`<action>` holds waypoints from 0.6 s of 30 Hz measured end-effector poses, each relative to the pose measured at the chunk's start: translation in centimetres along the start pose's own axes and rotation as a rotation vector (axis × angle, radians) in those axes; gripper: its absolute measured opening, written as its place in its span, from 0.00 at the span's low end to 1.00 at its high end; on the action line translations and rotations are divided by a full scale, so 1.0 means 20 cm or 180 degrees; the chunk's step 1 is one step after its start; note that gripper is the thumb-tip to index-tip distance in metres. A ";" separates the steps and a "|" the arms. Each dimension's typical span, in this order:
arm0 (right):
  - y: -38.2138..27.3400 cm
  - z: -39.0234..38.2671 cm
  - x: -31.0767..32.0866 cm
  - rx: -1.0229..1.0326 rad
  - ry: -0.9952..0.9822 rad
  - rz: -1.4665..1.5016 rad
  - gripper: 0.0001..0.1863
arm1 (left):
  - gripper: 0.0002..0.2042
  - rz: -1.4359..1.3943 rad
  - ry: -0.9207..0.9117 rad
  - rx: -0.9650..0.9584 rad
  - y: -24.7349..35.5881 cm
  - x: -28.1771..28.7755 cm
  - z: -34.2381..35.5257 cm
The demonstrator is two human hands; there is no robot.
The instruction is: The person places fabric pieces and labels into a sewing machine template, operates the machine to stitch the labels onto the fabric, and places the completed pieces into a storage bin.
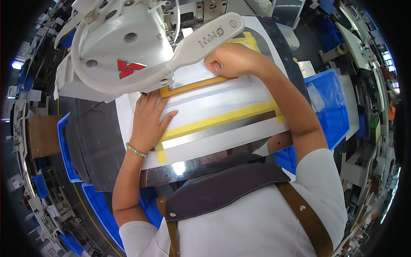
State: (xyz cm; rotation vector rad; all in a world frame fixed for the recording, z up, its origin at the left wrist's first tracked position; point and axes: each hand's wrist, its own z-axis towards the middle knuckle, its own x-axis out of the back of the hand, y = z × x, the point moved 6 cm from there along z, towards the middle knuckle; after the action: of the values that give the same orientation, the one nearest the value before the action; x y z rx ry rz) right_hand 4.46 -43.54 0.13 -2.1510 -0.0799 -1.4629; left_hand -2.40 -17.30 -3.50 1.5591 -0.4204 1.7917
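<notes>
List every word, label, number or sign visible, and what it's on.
Described, not copied:
White paddle: dark lettering, plus a round symbol near its tip.
White machine: red angular emblem.
Dark apron: small blue marking, too blurred to read.
Background: any writing is too small to read.

I see a mustard-yellow strip point(199, 86) and lemon-yellow tape point(218, 121). My bracelet point(136, 150) mixes green and gold; my shirt point(252, 218) is white, my apron point(222, 190) dark plum, its straps point(309, 219) brown. The machine point(109, 45) is white, its emblem point(124, 68) red.
</notes>
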 end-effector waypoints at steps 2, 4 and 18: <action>-0.03 0.02 -0.02 0.0176 0.0037 -0.0462 0.05 | 0.25 -0.0046 0.0006 0.0001 -0.02 0.02 -0.02; -0.03 -0.02 -0.08 0.0324 0.0699 -0.0912 0.09 | 0.24 -0.0042 0.0178 -0.0048 -0.03 0.03 -0.03; 0.07 -0.30 -0.05 0.0724 0.1657 0.0679 0.09 | 0.14 0.1690 0.0825 0.2446 -1.49 0.63 -1.00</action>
State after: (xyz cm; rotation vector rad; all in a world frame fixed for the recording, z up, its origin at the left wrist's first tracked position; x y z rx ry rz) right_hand -0.57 -47.28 0.37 -1.4988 0.1591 -1.7391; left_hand 3.57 20.25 -2.02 1.7633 0.0084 2.7540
